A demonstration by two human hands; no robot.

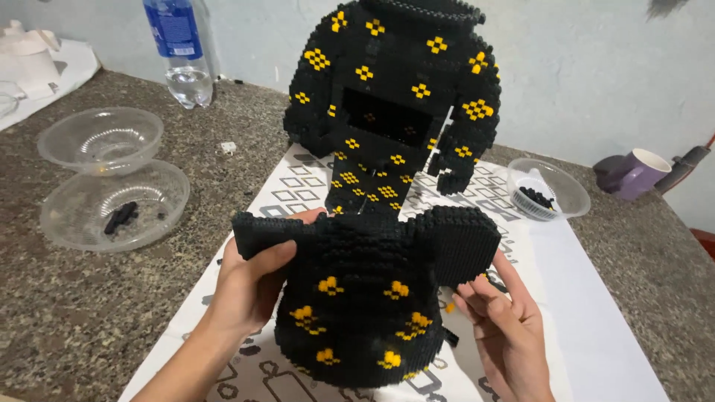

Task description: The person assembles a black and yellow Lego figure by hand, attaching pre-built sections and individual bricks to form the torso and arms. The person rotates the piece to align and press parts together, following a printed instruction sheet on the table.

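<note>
Viewed from above, on a speckled stone counter point(89, 327). At far left, two clear plastic bowls: upper bowl point(100, 139) showing nothing inside, lower bowl point(115, 205) holding a few small black bricks. At right, a third clear bowl point(549, 188) with a heap of black bricks, just beside a purple mug point(633, 173). At the back, a clear water bottle point(181, 52), nearly drained, with a blue label.

In the middle, on a white instruction sheet point(588, 313) printed with grey outlines, a tall knobbly model point(395, 104) of tiny black bricks, dotted with yellow diamond patterns, with a rectangular hollow in its front.

In front of it, held up over the sheet, a smaller block point(361, 298) of the same studded black bricks: rounded below, two square lobes on top, yellow clusters scattered across its face. Left hand point(249, 286) closed on the block's left lobe, thumb across the front. Right hand point(506, 327) half open, fingertips touching the block's right edge.
</note>
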